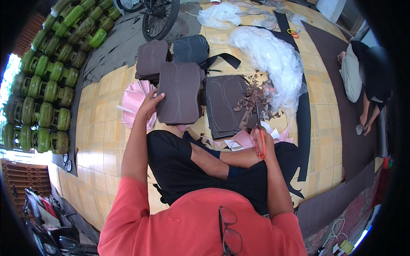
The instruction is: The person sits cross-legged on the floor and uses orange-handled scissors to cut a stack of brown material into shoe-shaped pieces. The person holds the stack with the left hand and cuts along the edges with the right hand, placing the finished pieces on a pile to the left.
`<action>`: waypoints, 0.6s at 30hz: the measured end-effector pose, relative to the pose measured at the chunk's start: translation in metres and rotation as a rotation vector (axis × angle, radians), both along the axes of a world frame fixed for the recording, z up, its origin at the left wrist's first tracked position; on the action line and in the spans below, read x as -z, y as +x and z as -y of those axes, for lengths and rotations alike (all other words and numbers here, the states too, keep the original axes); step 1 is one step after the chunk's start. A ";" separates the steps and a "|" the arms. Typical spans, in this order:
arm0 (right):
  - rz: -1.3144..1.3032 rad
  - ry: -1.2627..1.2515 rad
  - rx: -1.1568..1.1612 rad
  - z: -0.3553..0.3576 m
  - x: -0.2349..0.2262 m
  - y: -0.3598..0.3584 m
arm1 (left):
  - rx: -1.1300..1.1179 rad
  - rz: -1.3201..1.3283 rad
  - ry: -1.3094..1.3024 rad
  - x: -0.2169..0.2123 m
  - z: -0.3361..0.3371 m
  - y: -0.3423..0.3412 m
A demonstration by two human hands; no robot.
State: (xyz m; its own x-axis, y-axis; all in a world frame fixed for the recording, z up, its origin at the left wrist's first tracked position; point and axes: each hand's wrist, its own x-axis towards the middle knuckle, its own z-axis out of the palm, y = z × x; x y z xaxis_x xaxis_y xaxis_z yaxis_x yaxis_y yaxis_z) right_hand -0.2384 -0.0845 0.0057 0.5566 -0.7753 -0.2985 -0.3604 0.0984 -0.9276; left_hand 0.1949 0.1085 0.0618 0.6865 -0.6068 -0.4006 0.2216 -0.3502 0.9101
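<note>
My left hand (149, 105) grips the left edge of a dark brown cut sheet (180, 91) with a wavy outline and pale drawn lines; its thumb lies on top. Whether one sheet or a stack is held, I cannot tell. In my right hand (265, 138) is a pair of scissors (260, 148) with orange handles, its blades pointing away from me. Left of those blades lies a stack of brown sheets (224, 104) marked with curved lines. Small triangular brown scraps (259, 96) are heaped around the blade tips. Fanned pink sheets (136, 104) lie beside my left hand.
Farther off stand a brown stack (151, 57) and a dark grey-green stack (191, 49). Crumpled clear plastic (271, 55) lies at the far right. Green gas cylinders (47, 89) are piled at left, near a bicycle wheel (160, 19). Another person (369, 79) sits at right.
</note>
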 end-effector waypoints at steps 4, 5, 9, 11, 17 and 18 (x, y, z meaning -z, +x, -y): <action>0.057 -0.008 0.017 0.003 0.008 0.008 | -0.005 0.676 0.437 0.063 -0.019 0.034; 0.036 0.037 0.029 0.005 0.008 0.008 | 0.032 0.773 0.477 0.068 -0.014 0.033; -0.048 0.111 0.029 0.007 0.008 0.008 | 0.047 1.274 0.553 0.047 0.017 -0.013; -0.072 0.050 0.006 0.009 0.017 0.010 | 0.093 1.374 0.345 0.026 0.035 -0.040; -0.043 -0.150 0.025 0.015 0.042 0.014 | 0.520 0.924 0.351 0.060 0.098 -0.181; -0.042 -0.131 0.030 0.014 0.041 0.014 | 0.449 0.917 0.440 0.075 0.107 -0.191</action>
